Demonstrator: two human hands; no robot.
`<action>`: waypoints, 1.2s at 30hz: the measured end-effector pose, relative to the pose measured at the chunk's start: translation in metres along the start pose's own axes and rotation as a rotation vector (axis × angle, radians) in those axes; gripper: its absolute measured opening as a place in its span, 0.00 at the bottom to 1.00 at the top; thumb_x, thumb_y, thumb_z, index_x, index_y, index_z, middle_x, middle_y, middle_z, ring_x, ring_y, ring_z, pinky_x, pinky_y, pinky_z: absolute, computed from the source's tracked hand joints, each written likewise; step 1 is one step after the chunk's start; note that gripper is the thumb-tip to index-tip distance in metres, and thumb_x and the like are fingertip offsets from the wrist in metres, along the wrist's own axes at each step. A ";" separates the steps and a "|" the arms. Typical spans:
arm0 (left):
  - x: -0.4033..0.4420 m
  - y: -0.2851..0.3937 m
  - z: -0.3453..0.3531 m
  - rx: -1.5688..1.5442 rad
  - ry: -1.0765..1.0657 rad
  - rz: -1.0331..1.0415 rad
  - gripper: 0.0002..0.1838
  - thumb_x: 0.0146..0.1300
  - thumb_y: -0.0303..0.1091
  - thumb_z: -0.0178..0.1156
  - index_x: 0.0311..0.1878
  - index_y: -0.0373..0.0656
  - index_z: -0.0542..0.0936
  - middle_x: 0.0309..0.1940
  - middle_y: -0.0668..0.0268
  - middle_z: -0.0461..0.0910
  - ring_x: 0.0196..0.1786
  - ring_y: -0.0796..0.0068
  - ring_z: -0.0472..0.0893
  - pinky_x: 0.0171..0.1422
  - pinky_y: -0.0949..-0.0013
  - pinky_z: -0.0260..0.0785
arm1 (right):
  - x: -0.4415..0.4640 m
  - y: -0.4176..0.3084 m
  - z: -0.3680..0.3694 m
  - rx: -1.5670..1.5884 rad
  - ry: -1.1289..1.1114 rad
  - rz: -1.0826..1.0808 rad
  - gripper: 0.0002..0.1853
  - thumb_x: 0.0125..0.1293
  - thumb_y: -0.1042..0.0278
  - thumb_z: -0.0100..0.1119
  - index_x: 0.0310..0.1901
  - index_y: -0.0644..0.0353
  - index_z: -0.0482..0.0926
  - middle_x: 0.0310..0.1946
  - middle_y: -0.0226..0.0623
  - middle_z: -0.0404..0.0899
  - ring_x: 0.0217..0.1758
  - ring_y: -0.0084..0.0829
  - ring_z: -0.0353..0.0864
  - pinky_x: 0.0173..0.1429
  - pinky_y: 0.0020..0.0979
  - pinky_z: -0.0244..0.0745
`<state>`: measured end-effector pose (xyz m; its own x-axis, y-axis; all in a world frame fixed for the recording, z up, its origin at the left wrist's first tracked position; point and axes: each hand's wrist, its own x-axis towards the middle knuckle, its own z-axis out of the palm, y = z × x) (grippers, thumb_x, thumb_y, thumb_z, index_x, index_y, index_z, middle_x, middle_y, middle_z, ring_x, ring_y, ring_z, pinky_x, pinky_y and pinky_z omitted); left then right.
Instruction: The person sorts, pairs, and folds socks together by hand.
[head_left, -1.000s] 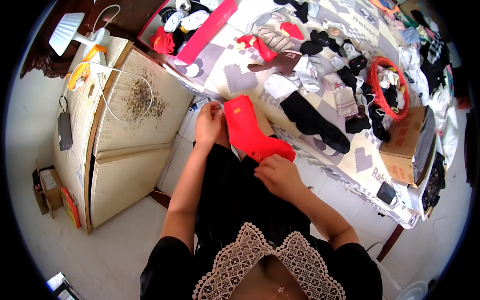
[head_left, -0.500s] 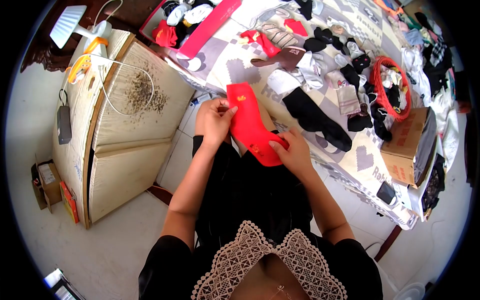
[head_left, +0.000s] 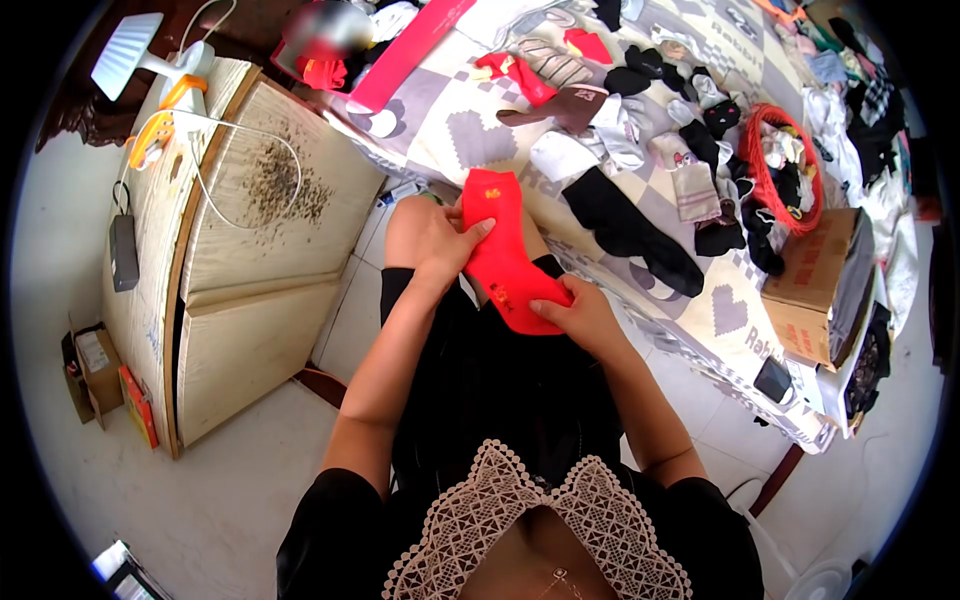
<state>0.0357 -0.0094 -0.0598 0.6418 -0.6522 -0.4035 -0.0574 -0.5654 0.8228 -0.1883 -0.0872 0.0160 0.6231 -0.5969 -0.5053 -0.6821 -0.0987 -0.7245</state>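
Sock (head_left: 508, 252), bright red with yellow motif (head_left: 491, 194)

Left of the bed (head_left: 730, 308) is a cupboard (head_left: 265, 360). On the bed, many socks (head_left: 635, 238) lie left of a basket (head_left: 757, 172). Another sock (head_left: 508, 250) is between left hand (head_left: 446, 255) and right hand (head_left: 588, 320)

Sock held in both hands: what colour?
The sock is red with a yellow cuff motif, best in the head view.

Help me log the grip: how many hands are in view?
2: the left hand at the leg of the red sock, the right hand at its foot.
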 end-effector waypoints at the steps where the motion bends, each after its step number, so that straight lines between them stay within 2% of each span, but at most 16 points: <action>1: -0.006 0.008 -0.001 -0.201 -0.123 -0.025 0.20 0.63 0.37 0.62 0.52 0.36 0.73 0.42 0.59 0.80 0.44 0.70 0.80 0.49 0.70 0.72 | 0.003 0.009 0.005 0.093 0.024 -0.075 0.20 0.53 0.57 0.69 0.39 0.63 0.76 0.32 0.40 0.79 0.34 0.39 0.80 0.42 0.36 0.73; 3: -0.015 0.020 0.001 -0.401 -0.248 -0.045 0.19 0.64 0.35 0.61 0.53 0.36 0.72 0.42 0.62 0.80 0.43 0.73 0.80 0.49 0.72 0.72 | 0.003 0.012 0.007 0.188 0.052 -0.151 0.19 0.52 0.59 0.71 0.39 0.63 0.77 0.30 0.38 0.80 0.33 0.36 0.80 0.42 0.35 0.73; 5: -0.018 0.028 0.006 -0.641 -0.019 0.151 0.14 0.66 0.31 0.58 0.51 0.34 0.72 0.41 0.65 0.80 0.42 0.78 0.78 0.48 0.75 0.71 | -0.002 0.002 0.002 0.445 0.125 -0.174 0.17 0.56 0.67 0.68 0.43 0.64 0.75 0.32 0.36 0.80 0.34 0.26 0.79 0.37 0.30 0.74; 9: -0.010 0.032 0.019 -0.846 0.112 0.293 0.11 0.66 0.30 0.58 0.47 0.35 0.73 0.39 0.63 0.81 0.39 0.77 0.79 0.46 0.73 0.72 | -0.019 -0.019 0.000 0.796 0.133 -0.129 0.18 0.62 0.72 0.61 0.52 0.63 0.70 0.31 0.36 0.80 0.28 0.21 0.79 0.30 0.24 0.74; 11: -0.003 0.018 0.026 -0.255 0.257 0.338 0.10 0.65 0.29 0.58 0.46 0.37 0.72 0.39 0.61 0.81 0.36 0.72 0.80 0.43 0.70 0.72 | -0.029 -0.025 0.001 0.672 0.116 -0.057 0.23 0.67 0.70 0.55 0.61 0.62 0.63 0.26 0.37 0.80 0.20 0.21 0.77 0.25 0.22 0.74; 12: -0.004 0.019 0.027 -0.108 0.279 0.334 0.12 0.63 0.30 0.60 0.47 0.39 0.71 0.40 0.58 0.81 0.34 0.64 0.81 0.41 0.66 0.73 | -0.032 -0.022 0.005 0.667 0.112 -0.054 0.23 0.67 0.70 0.55 0.61 0.62 0.63 0.26 0.37 0.80 0.20 0.21 0.77 0.25 0.22 0.74; 15: -0.013 0.026 0.031 0.008 0.375 0.364 0.13 0.62 0.31 0.60 0.46 0.40 0.71 0.39 0.59 0.81 0.33 0.60 0.80 0.42 0.62 0.73 | -0.036 -0.011 0.012 0.393 0.036 -0.036 0.23 0.69 0.66 0.52 0.63 0.59 0.64 0.21 0.38 0.79 0.15 0.24 0.76 0.24 0.21 0.72; 17: -0.027 0.041 0.027 0.009 0.332 0.251 0.17 0.58 0.31 0.62 0.51 0.42 0.72 0.41 0.60 0.80 0.41 0.59 0.79 0.48 0.59 0.71 | -0.041 -0.004 0.013 0.309 -0.054 -0.029 0.21 0.70 0.62 0.51 0.62 0.56 0.68 0.17 0.39 0.78 0.16 0.25 0.77 0.24 0.23 0.71; 19: -0.034 0.043 0.022 0.413 0.559 0.649 0.24 0.55 0.29 0.63 0.57 0.46 0.71 0.46 0.60 0.79 0.51 0.59 0.75 0.54 0.58 0.68 | -0.043 -0.001 0.014 0.280 0.026 -0.047 0.19 0.68 0.61 0.54 0.58 0.56 0.72 0.19 0.38 0.77 0.18 0.26 0.77 0.25 0.25 0.70; 20: -0.035 0.043 0.015 0.480 0.442 0.753 0.26 0.52 0.27 0.63 0.57 0.48 0.74 0.53 0.60 0.76 0.60 0.58 0.70 0.61 0.58 0.65 | -0.042 0.001 0.014 0.263 0.117 -0.075 0.17 0.66 0.60 0.56 0.54 0.56 0.76 0.21 0.37 0.76 0.19 0.27 0.76 0.27 0.27 0.70; 21: -0.036 0.047 0.009 0.475 0.441 0.744 0.26 0.52 0.27 0.63 0.57 0.48 0.74 0.53 0.60 0.76 0.60 0.58 0.70 0.61 0.58 0.65 | -0.041 0.004 0.014 0.256 0.111 -0.070 0.17 0.66 0.60 0.56 0.54 0.56 0.76 0.21 0.37 0.76 0.19 0.27 0.76 0.27 0.27 0.70; 23: -0.038 0.051 0.004 0.544 0.147 1.136 0.19 0.53 0.24 0.62 0.50 0.45 0.78 0.58 0.63 0.74 0.64 0.61 0.69 0.65 0.59 0.64 | -0.036 0.010 0.013 -0.097 0.354 -0.271 0.15 0.61 0.59 0.61 0.46 0.56 0.80 0.28 0.35 0.71 0.25 0.28 0.74 0.31 0.29 0.69; 24: -0.042 0.048 0.008 0.468 -0.010 1.056 0.15 0.56 0.26 0.59 0.49 0.44 0.80 0.61 0.64 0.73 0.67 0.59 0.66 0.69 0.58 0.59 | -0.035 0.006 0.011 -0.033 0.337 -0.212 0.13 0.57 0.59 0.65 0.39 0.58 0.81 0.33 0.35 0.67 0.31 0.31 0.72 0.35 0.29 0.69; 31: -0.046 0.033 0.014 0.474 -0.054 0.889 0.21 0.65 0.40 0.52 0.60 0.46 0.73 0.68 0.59 0.63 0.71 0.54 0.59 0.74 0.53 0.48 | -0.015 0.004 0.008 -0.168 0.461 -0.505 0.09 0.57 0.65 0.64 0.33 0.61 0.76 0.35 0.38 0.69 0.37 0.36 0.73 0.38 0.32 0.69; 34: -0.043 0.027 0.013 0.486 -0.083 0.887 0.26 0.68 0.48 0.46 0.65 0.47 0.69 0.71 0.57 0.57 0.73 0.54 0.54 0.75 0.52 0.44 | -0.014 0.000 0.005 0.036 0.424 -0.534 0.07 0.61 0.67 0.61 0.34 0.61 0.75 0.31 0.38 0.73 0.32 0.36 0.75 0.34 0.32 0.69; 36: -0.042 0.025 0.014 0.486 -0.074 0.877 0.28 0.69 0.52 0.41 0.66 0.48 0.68 0.71 0.56 0.56 0.74 0.53 0.52 0.76 0.51 0.39 | -0.013 0.006 0.005 0.136 0.327 -0.248 0.07 0.64 0.66 0.57 0.35 0.61 0.73 0.22 0.39 0.75 0.24 0.34 0.75 0.30 0.32 0.68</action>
<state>-0.0032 -0.0029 -0.0278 0.1749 -0.9574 0.2297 -0.8035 -0.0039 0.5953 -0.1984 -0.0762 0.0156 0.5927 -0.7916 -0.1488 -0.4570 -0.1783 -0.8714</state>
